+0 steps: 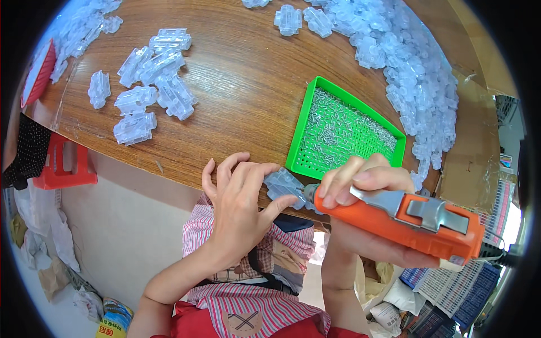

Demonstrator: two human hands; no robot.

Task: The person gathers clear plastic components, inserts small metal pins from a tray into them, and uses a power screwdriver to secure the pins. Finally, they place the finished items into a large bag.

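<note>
Head view, right grip [369, 176] clasping orange driver [403, 230], left grip [239, 196] apparently pinching translucent plastic [282, 185]

The clear, faintly bluish plastic piece [283, 184] lies at the near edge of the table [236, 107], slanting down to the right, steadied between the thumb and forefinger of my left grip [242, 191]. In my right grip [375, 176] is an orange power driver [406, 230], tilted so its grey nose points left into the piece's right half. A silver metal lever runs along its upper side. Whether its tip touches the plastic, I can't tell.
</note>
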